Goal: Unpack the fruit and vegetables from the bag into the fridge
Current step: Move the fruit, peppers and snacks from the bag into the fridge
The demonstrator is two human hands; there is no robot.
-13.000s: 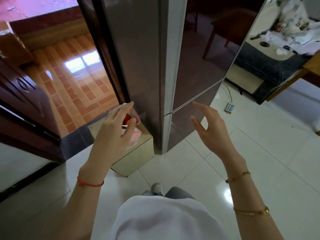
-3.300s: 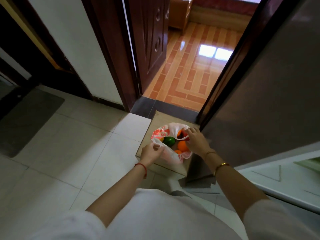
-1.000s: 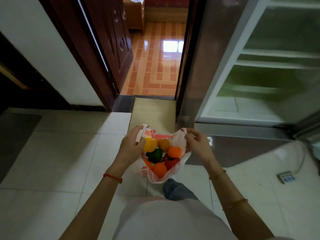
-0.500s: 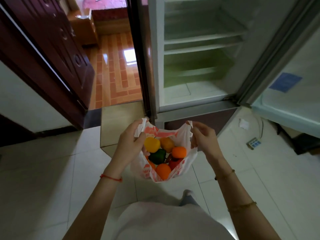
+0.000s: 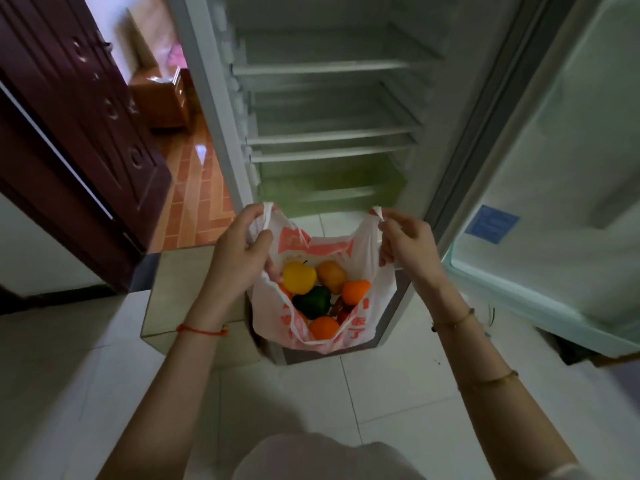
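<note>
One white-and-red plastic bag (image 5: 360,317) was pinched wide by left hand (image 5: 239,261) and right hand (image 5: 408,245), six fruits counted, others half-hidden.

white bag (image 5: 360,258) with red-orange print; inside, a yellow fruit (image 5: 298,277), dark green pepper (image 5: 312,301), orange fruits (image 5: 356,291); dark red-brown door (image 5: 69,126); white floor tiles (image 5: 398,403).

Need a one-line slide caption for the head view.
Both hands, left hand and right hand, hold the bag of produce open before the open fridge.
</note>
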